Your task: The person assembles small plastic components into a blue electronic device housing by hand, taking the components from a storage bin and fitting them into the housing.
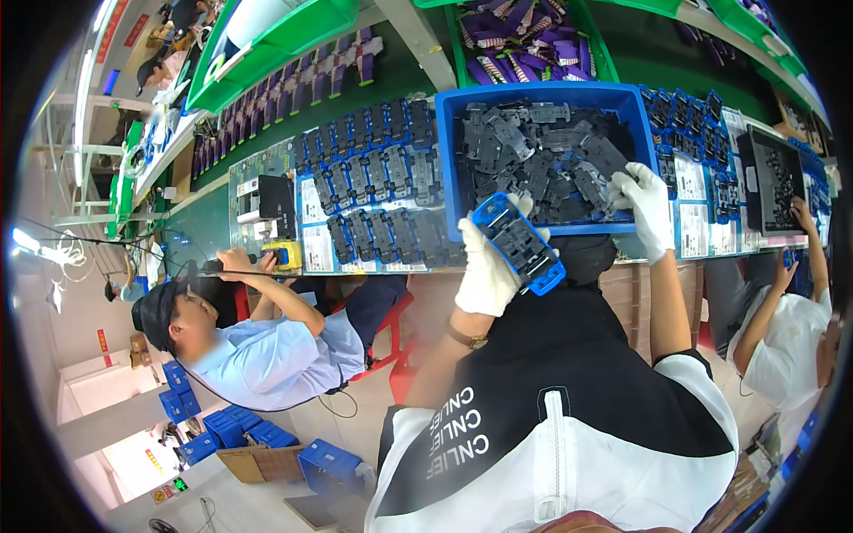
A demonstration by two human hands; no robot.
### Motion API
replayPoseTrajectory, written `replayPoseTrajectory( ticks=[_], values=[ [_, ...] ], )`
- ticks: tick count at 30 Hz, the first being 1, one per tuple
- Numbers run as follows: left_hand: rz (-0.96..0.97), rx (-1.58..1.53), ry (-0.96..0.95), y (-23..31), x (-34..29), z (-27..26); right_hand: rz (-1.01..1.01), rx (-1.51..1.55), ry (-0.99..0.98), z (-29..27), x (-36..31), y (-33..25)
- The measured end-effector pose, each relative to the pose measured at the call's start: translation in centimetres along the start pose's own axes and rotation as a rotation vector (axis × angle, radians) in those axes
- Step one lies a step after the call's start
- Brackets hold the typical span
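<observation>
My left hand (489,274), in a white glove, grips a toy car chassis (520,244) with a blue frame and a black plate inside. It is held tilted in front of the near wall of a blue bin (551,93). Inside the bin lies a heap of loose black plastic plates (533,147). My right hand (644,202), also gloved, is at the bin's near right corner, its fingers curled together. Whatever may be between those fingertips is hidden.
Rows of blue-and-black chassis (382,178) stand on the bench to the left. A green tray (524,44) of purple parts is behind the bin. One co-worker (258,342) sits at left with a yellow fixture (284,255); another (782,338) at right reaches into a black tray (775,182).
</observation>
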State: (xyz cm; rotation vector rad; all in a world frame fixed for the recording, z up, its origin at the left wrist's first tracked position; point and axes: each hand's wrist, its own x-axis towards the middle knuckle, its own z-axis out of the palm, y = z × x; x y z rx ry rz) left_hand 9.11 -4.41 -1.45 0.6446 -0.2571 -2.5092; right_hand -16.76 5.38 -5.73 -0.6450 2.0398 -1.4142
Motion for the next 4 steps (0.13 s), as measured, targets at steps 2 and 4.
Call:
replayPoseTrajectory(
  ticks=[2,4],
  values=[
    [0.008,0.016,-0.021,-0.2,0.2,0.4,0.170,0.295,-0.259,0.7,-2.4,-3.3],
    [0.018,0.039,-0.016,-0.1,0.0,1.2,0.135,0.254,-0.364,1.7,-4.2,-4.4]
  ],
)
